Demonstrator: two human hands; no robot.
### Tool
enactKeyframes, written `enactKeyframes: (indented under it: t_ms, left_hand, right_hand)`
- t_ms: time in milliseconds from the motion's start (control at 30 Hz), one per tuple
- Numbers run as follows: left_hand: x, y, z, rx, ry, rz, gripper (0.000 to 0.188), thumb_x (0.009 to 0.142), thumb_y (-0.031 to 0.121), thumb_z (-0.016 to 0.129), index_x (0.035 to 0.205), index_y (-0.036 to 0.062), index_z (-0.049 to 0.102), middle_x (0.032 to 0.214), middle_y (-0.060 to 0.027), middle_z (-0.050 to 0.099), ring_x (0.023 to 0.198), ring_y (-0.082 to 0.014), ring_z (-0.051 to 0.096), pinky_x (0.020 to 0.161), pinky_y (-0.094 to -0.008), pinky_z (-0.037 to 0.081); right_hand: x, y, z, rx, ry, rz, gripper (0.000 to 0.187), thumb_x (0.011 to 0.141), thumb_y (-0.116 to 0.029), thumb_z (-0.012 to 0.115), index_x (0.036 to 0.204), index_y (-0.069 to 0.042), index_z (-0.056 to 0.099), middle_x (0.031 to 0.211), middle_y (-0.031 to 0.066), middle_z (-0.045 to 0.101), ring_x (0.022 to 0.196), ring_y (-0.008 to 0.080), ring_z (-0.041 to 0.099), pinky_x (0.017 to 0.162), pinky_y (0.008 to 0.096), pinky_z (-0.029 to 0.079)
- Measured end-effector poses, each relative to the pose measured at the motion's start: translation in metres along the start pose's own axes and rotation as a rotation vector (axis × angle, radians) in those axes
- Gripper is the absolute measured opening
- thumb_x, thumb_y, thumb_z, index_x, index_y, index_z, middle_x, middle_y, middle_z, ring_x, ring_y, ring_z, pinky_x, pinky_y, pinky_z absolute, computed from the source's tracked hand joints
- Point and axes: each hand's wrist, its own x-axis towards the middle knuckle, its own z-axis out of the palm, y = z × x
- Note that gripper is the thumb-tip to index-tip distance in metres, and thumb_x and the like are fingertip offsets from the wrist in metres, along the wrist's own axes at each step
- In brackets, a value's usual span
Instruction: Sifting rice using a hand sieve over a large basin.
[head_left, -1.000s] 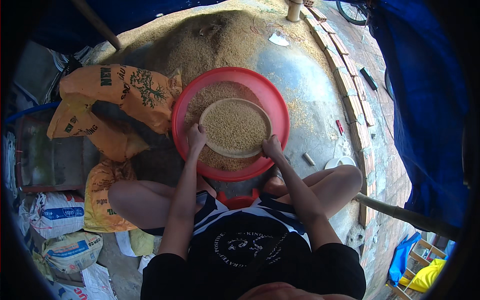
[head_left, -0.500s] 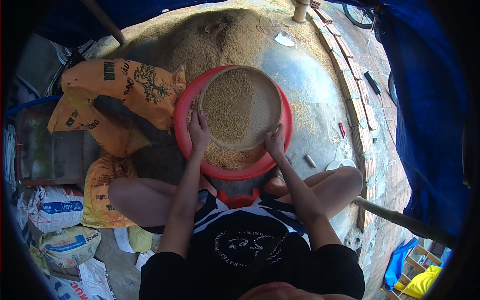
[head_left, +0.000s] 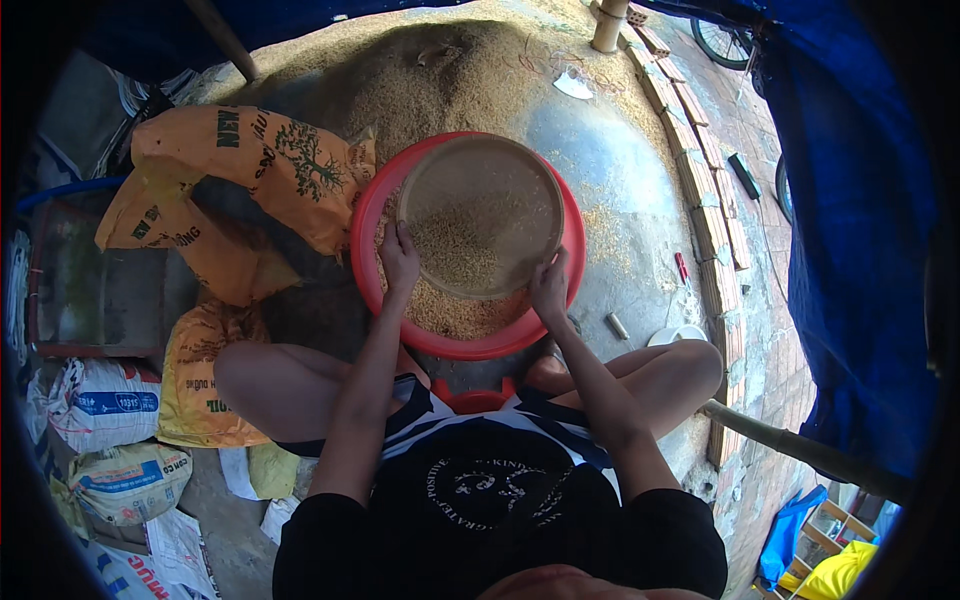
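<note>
Between my two hands is a round woven sieve [head_left: 530, 225] with a pale rim. My left hand [head_left: 399, 262] is closed on its near left rim, and my right hand [head_left: 549, 287] grips the near right rim. Tan grain [head_left: 455, 248] lies in the sieve, mostly in its nearer half and blurred, while the mesh at the far side shows bare. Below the sieve stands a wide red basin [head_left: 480, 347], with more yellowish grain [head_left: 450, 312] in it along the near and left sides.
Orange printed sacks [head_left: 250, 160] lie left of the basin, with white sacks [head_left: 105, 402] nearer. Beyond it spreads a brown grain heap [head_left: 430, 75]. A row of bricks [head_left: 705, 205] edges the right side, near a red-handled tool [head_left: 681, 268]. A red stool [head_left: 470, 402] is between my legs.
The grain in the sieve has shifted from a thick layer over the left side to a thinner, blurred patch toward the near middle. Both hands keep their hold on the rim.
</note>
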Motion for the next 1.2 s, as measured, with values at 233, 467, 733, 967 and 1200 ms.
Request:
enactKeyframes:
  t_ms: [233,467,733,967,1200]
  left_hand:
    - [0.0,-0.018,-0.005,0.156,0.01,0.029,0.015,0.082,0.012,0.037,0.075,-0.0005,0.041,0.052,-0.0144,0.043,0.047,-0.028,0.045,0.045,-0.0356,0.032]
    - [0.005,-0.002,-0.001,0.163,-0.041,-0.03,0.018,0.081,0.015,0.04,0.074,-0.0009,0.042,0.054,-0.015,0.042,0.047,-0.0274,0.042,0.047,-0.0356,0.033]
    - [0.05,0.033,-0.025,0.092,-0.091,-0.028,0.019,0.078,0.016,0.043,0.072,-0.0021,0.045,0.059,-0.0175,0.047,0.057,-0.0308,0.05,0.054,-0.0383,0.036]
    - [0.105,0.087,-0.054,0.22,-0.295,-0.033,0.039,0.08,0.034,0.038,0.079,-0.0035,0.049,0.069,-0.0194,0.053,0.069,-0.0313,0.053,0.061,-0.0385,0.039]
    - [0.161,0.074,-0.114,0.632,-0.711,-0.322,0.045,0.073,0.039,0.049,0.06,-0.0042,0.055,0.064,-0.0203,0.055,0.063,-0.0253,0.057,0.055,-0.0369,0.042]
  right_hand:
    - [-0.003,-0.009,0.002,-0.088,-0.046,-0.019,0.04,0.074,-0.004,0.038,0.11,-0.001,0.021,0.076,0.0257,0.049,0.066,0.0397,0.051,0.055,0.0446,0.039]
    - [0.012,0.036,0.01,-0.052,-0.016,0.22,0.033,0.072,-0.01,0.039,0.103,0.003,0.034,0.081,0.0233,0.051,0.074,0.0329,0.053,0.065,0.038,0.041]
    - [0.015,-0.028,-0.009,0.825,-0.53,0.803,0.021,0.076,-0.024,0.044,0.088,-0.007,0.044,0.067,0.0035,0.048,0.046,0.0114,0.043,0.037,0.02,0.033]
    - [0.043,-0.053,-0.02,1.032,-0.555,0.728,0.019,0.075,-0.02,0.045,0.088,-0.006,0.044,0.069,0.0045,0.051,0.045,0.0133,0.046,0.038,0.0205,0.038]
    - [0.069,-0.095,-0.054,1.018,-0.41,0.719,0.012,0.07,-0.014,0.047,0.08,-0.009,0.043,0.067,0.0023,0.047,0.05,0.0116,0.044,0.04,0.02,0.034]
